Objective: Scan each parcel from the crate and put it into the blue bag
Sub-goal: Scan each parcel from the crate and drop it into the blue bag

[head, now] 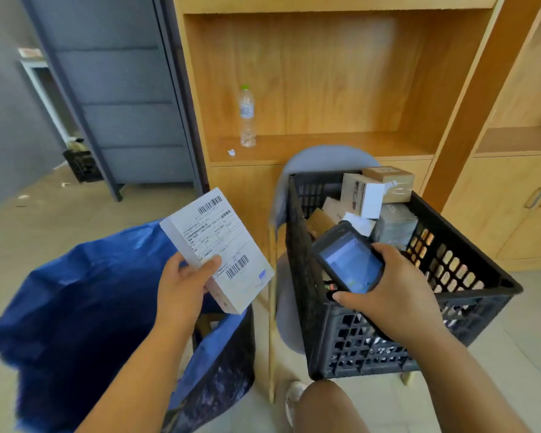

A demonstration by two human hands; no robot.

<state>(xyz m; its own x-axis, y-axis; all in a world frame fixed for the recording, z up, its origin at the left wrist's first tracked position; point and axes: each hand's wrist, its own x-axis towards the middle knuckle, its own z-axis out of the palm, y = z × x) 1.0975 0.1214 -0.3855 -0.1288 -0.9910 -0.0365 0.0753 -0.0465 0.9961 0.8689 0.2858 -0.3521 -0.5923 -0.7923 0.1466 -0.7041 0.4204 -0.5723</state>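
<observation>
My left hand [185, 284] grips a flat white parcel [231, 242] by its lower left edge, label side up, with barcodes showing. It is held above the right rim of the open blue bag [85, 295]. My right hand [388, 289] holds a black handheld scanner [347, 260] with its screen lit, over the near left part of the black plastic crate [450, 307]. The crate sits on a grey chair [322, 157] and contains several cardboard and white parcels [372, 195].
A wooden shelf unit [325, 142] stands behind the crate with a clear water bottle [247, 117] on it. Wooden cabinets [512, 207] are at the right. A grey metal rack [119, 104] and a second black crate [82, 164] are at the far left. My knee [328, 407] shows at the bottom.
</observation>
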